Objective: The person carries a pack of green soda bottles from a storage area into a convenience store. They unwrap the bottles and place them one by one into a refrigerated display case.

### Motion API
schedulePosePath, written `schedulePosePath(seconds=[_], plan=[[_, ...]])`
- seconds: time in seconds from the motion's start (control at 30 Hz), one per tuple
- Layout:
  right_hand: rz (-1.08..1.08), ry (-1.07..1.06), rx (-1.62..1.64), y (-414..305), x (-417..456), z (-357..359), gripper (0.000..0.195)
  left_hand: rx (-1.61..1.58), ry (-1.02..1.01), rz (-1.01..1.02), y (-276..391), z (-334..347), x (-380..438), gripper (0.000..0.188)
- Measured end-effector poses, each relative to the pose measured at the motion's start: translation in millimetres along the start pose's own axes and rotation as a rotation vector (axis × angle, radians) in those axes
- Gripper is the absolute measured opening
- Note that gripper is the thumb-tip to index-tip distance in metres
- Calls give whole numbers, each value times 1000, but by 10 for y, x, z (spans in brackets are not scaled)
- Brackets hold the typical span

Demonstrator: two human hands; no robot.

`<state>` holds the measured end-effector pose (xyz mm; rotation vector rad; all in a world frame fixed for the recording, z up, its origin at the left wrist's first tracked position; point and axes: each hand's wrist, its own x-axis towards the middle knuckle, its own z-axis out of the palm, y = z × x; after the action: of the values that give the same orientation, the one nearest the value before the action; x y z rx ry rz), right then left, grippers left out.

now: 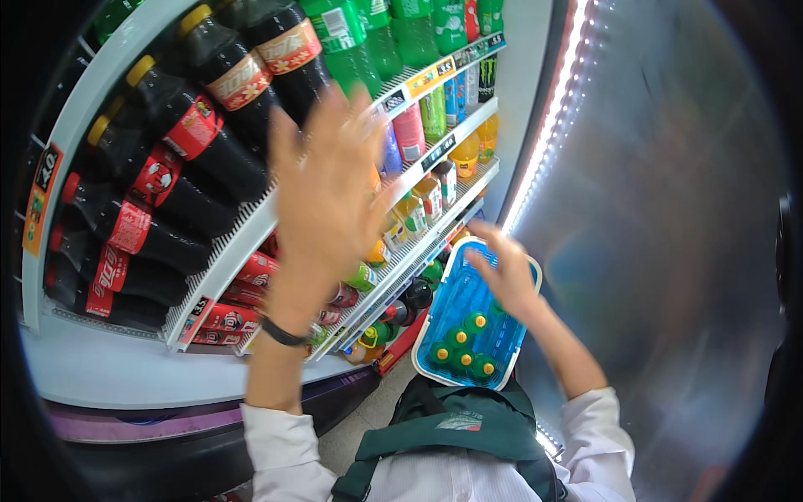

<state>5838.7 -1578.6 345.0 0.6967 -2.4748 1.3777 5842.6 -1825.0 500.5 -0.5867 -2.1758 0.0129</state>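
My left hand [329, 182], blurred and with its fingers apart, is raised in front of the shelves of a drinks cooler and holds nothing. Behind and to the left of it, large cola bottles [194, 128] with red or patterned labels stand in rows on a white wire shelf [251, 229]. Lower down, my right hand [505, 267] hovers over a blue plastic basket [452, 295] with a white rim; its fingers are spread and no item shows in them. Several green bottles with yellow caps [463, 359] stand in the basket's near end.
Large green soda bottles [345, 44] fill the upper shelf. Cans [433, 113] and juice bottles [464, 154] line the shelves below. A glass door [646, 219] edged by a bright LED strip [546, 113] bounds the right side. A dark green apron [452, 423] is below the basket.
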Motion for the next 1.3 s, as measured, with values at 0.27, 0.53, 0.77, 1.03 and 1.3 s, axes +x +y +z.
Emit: schedulePosePath(seconds=[0.27, 0.53, 0.77, 1.03, 1.3], plan=[[610, -355, -314, 1668, -2083, 1173, 50, -795, -748, -390, 1757, 1213, -2599, 46], [589, -380, -419, 2217, -2245, 1579, 50, -954, -1011, -720, 2290, 902, -3691, 44], [608, -345, -382, 2202, -2080, 1491, 35, -931, -955, -781, 2141, 955, -3621, 44], [425, -207, -277, 1054, -1417, 225, 37, -971, -859, -730, 1981, 1106, -3108, 50], [288, -234, -23, -102, -804, -766, 39, -858, -595, -458, 1873, 1132, -2253, 94]])
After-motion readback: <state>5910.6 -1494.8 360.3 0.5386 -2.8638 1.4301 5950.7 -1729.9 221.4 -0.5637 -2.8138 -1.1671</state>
